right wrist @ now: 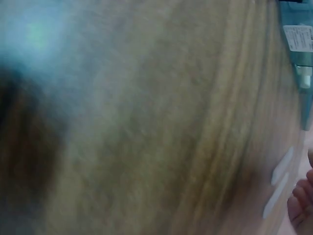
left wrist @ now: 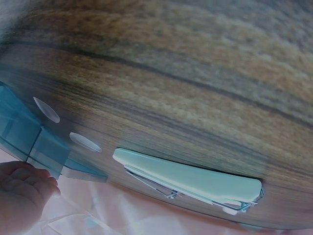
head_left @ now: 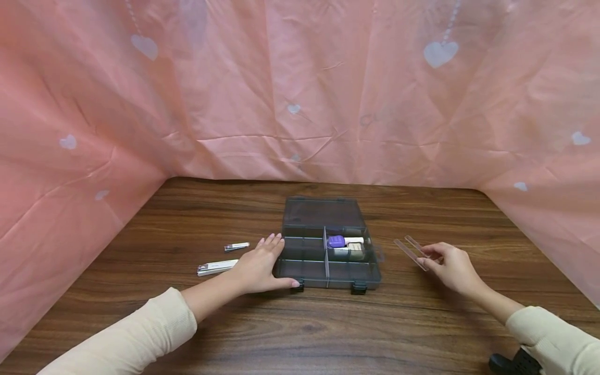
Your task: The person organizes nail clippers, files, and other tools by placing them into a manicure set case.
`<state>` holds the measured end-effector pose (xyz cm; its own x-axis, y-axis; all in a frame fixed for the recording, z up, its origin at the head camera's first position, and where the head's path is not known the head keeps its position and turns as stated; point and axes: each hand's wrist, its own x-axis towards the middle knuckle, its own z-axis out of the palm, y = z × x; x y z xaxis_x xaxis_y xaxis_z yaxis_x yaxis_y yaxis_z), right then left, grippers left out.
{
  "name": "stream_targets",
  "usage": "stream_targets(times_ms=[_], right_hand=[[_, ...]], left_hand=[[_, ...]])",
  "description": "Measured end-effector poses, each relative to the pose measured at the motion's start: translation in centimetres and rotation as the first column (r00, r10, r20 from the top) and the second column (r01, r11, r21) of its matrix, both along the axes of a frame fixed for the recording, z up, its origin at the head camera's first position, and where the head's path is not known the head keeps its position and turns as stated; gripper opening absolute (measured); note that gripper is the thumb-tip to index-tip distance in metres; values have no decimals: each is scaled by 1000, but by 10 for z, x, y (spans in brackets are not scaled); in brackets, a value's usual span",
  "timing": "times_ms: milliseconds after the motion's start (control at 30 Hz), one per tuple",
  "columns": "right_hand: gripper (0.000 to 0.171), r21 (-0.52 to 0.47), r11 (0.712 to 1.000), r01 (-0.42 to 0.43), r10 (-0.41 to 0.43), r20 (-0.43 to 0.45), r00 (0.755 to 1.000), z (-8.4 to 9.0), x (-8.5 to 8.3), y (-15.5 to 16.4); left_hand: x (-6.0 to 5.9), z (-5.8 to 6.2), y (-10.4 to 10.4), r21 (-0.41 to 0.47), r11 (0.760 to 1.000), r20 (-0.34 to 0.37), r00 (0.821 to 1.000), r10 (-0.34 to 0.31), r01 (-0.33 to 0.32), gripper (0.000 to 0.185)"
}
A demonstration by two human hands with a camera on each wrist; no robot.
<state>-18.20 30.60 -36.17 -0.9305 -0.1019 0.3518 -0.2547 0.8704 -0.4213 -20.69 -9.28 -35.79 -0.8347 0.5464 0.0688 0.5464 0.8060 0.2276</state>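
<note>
A grey see-through organizer box [head_left: 305,270] lies with its lid [head_left: 323,212] folded back. My left hand [head_left: 260,265] rests along its left edge, fingers stretched out, thumb by the front latch. In the right half of the box lie a purple nail polish bottle [head_left: 336,241] and a pale bottle [head_left: 354,247]. Right of the box, my right hand [head_left: 452,268] pinches clear plastic strips [head_left: 407,251] at their near ends between thumb and fingers; in the right wrist view the strips [right wrist: 282,165] show beside the fingertips, the grip partly cut off.
Left of the box lie a large nail clipper [head_left: 216,267], close to my left wrist, and a small nail clipper [head_left: 236,246] behind it. A pink curtain [head_left: 309,94] with hearts encloses the wooden table [head_left: 300,333] at the back and sides.
</note>
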Motion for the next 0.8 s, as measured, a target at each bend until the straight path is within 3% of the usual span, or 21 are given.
stream_targets(times_ms=[100, 200, 433, 800], right_hand=[[24, -1, 998, 56, -55, 100, 993, -3, 2, 1], [23, 5, 996, 85, -85, 139, 987, -5, 3, 2], [19, 12, 991, 135, -135, 122, 983, -11, 6, 0], [20, 2, 986, 166, -164, 171, 972, -13, 6, -1]], left_hand=[[1, 1, 0, 8, 1000, 10, 1000, 2, -2, 99], [0, 1, 0, 15, 1000, 20, 1000, 2, -3, 99], [1, 1, 0, 19, 1000, 39, 999, 5, -5, 99], [2, 1, 0, 18, 1000, 44, 999, 1, -2, 99]])
